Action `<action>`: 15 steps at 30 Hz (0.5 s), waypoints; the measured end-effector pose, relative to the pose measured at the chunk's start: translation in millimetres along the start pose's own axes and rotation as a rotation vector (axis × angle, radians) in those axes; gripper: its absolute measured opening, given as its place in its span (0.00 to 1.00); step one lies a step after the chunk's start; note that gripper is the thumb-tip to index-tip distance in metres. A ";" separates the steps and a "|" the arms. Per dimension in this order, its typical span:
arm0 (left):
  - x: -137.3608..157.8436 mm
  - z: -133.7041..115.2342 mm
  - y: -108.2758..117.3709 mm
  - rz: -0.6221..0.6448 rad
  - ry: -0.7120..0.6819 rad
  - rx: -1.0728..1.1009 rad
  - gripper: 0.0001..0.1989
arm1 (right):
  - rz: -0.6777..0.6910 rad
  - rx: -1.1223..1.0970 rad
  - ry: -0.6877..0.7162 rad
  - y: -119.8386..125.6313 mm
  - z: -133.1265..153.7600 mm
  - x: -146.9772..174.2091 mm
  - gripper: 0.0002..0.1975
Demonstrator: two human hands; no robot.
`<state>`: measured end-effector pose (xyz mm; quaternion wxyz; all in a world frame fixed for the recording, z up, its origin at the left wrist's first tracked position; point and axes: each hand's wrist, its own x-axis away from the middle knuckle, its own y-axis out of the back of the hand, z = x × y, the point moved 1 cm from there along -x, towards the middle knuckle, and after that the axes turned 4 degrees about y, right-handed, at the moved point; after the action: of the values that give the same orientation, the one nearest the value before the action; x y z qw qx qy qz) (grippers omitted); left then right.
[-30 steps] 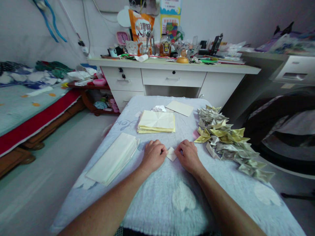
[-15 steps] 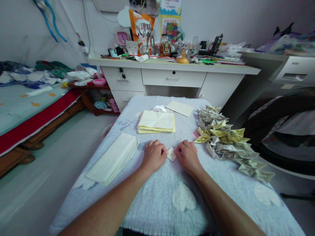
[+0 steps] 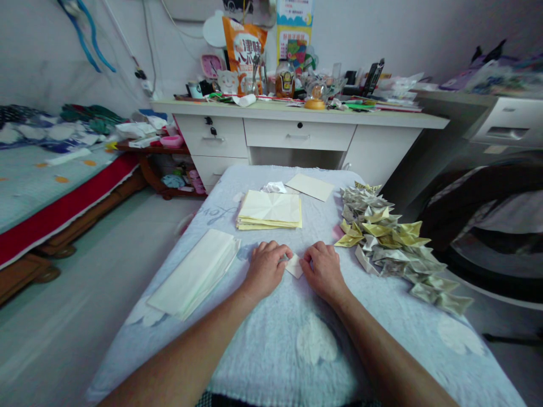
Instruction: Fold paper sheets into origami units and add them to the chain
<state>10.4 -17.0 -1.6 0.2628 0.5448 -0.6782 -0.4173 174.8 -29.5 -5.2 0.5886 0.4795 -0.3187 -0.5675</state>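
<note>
Between my hands a small folded piece of paper lies on the cloth-covered table. My left hand is at its left edge, thumb and index finger closing on the corner. At the right edge my right hand pinches the paper, fingers curled. Beyond them sits a stack of creased cream and yellow paper sheets. Long folded white papers lie left of my left hand. Right of my right hand, rows of folded paper pieces in grey and yellow are nested together.
A flat cream sheet and a crumpled white tissue lie near the table's far end. Behind stands a white desk crowded with a jar, an orange bag and other items. A washing machine is on the right, a bed on the left.
My left index finger has lifted and stretched out over the small paper's left corner. The paper has shifted slightly left; my right hand has barely moved.
</note>
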 end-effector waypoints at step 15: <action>-2.1 2.2 -5.4 -0.009 -0.021 0.002 0.04 | -0.022 0.078 -0.011 -0.5 5.7 0.6 0.13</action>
<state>12.1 -14.7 -7.0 0.2531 0.5437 -0.6788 -0.4237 169.6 -31.2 -3.8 0.5615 0.5022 -0.3385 -0.5639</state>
